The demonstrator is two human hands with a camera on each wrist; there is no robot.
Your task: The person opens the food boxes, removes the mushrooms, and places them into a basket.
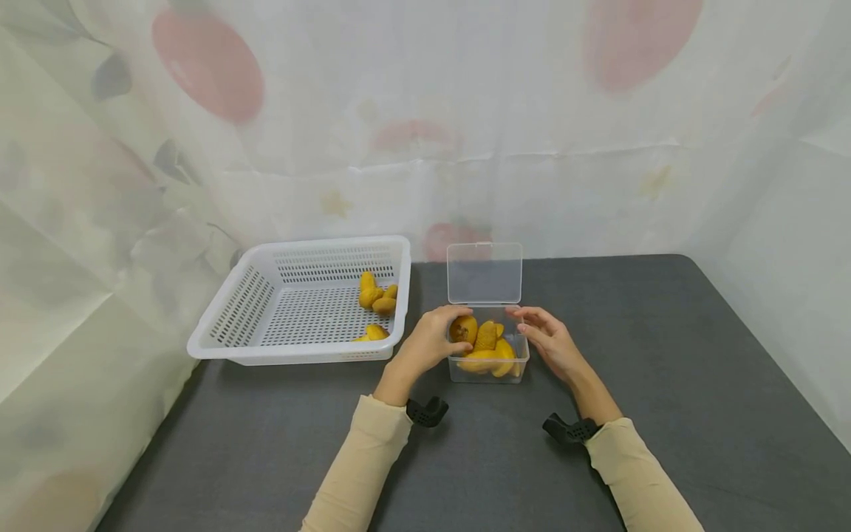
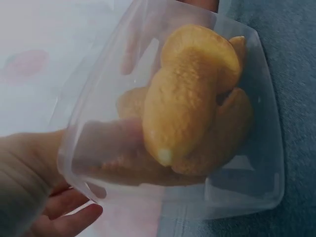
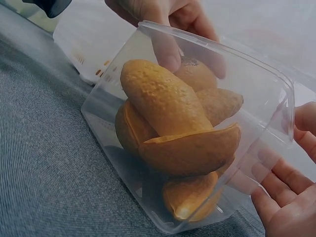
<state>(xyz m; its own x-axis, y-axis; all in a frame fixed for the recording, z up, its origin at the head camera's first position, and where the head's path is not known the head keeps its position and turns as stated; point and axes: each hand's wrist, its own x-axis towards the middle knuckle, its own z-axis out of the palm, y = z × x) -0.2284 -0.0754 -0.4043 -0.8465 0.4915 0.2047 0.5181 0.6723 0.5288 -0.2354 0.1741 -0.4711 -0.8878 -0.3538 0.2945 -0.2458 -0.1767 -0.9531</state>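
A clear plastic box [image 1: 488, 375] with its hinged lid [image 1: 484, 273] raised at the back holds several yellow-brown, bumpy-skinned pieces [image 3: 163, 98], some long and rounded, some wedge-like. My left hand [image 1: 432, 340] reaches over the box's left rim. Between its thumb and fingers it pinches a round yellow-brown piece [image 1: 463, 329] with a dark mark on top, among the others. Beside the right wall stands my right hand [image 1: 550, 341], fingers loosely bent near the rim and holding no piece; whether they touch the wall, I cannot tell. In the left wrist view, pieces [image 2: 182, 103] show through the box.
To the left, a white slotted basket [image 1: 299, 355] holds several more yellow-brown pieces [image 1: 379, 295] along its right side. Box and basket share a dark grey table [image 1: 631, 318]. A patterned white curtain [image 1: 532, 111] hangs behind and at the sides.
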